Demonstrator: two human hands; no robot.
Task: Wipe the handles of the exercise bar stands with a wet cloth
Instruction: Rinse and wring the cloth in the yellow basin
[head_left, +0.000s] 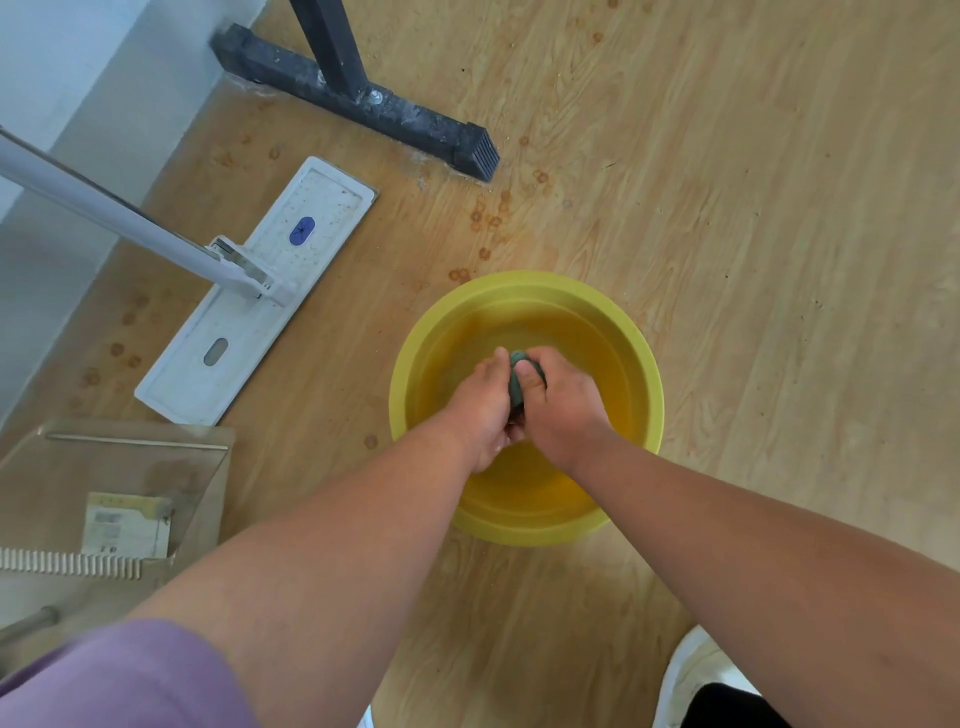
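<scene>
Both fists clamped: left hand (483, 410) and right hand (558, 405) squeeze the twisted green cloth (517, 382) over the yellow basin (644, 364), its long axis running away from the person, far tip toward the black stand base (415, 122).

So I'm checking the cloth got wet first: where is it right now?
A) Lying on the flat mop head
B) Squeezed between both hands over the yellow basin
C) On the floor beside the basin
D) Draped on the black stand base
B: the dark green cloth is gripped between the left hand and right hand above the yellow basin.
</scene>
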